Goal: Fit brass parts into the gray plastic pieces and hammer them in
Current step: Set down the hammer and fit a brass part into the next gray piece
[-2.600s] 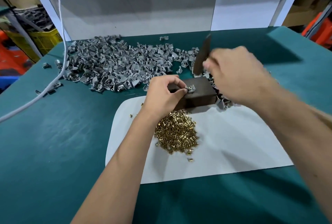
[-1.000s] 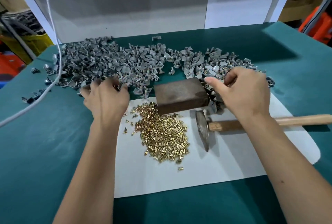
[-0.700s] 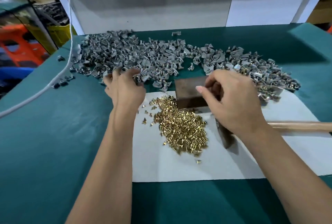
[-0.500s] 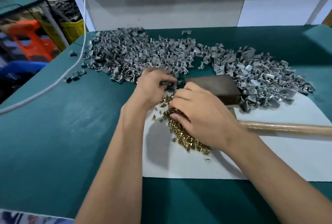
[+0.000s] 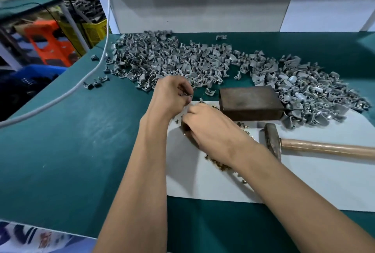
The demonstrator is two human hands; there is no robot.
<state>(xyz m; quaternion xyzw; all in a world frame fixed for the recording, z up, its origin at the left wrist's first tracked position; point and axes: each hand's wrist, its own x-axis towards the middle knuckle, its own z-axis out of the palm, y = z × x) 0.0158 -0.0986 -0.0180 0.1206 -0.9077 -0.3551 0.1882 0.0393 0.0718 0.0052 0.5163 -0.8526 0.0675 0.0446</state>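
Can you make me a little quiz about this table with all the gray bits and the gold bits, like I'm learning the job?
1. True or false: the right hand is holding the hammer.
2. What is the left hand pinching?
A. a gray plastic piece
B. the white cord
C. the dark block
3. Fill in: the hammer lies on the white ____, just in front of the dark block.

Key
1. False: the hammer lies alone and the right hand is over the brass parts.
2. A: a gray plastic piece.
3. Sheet.
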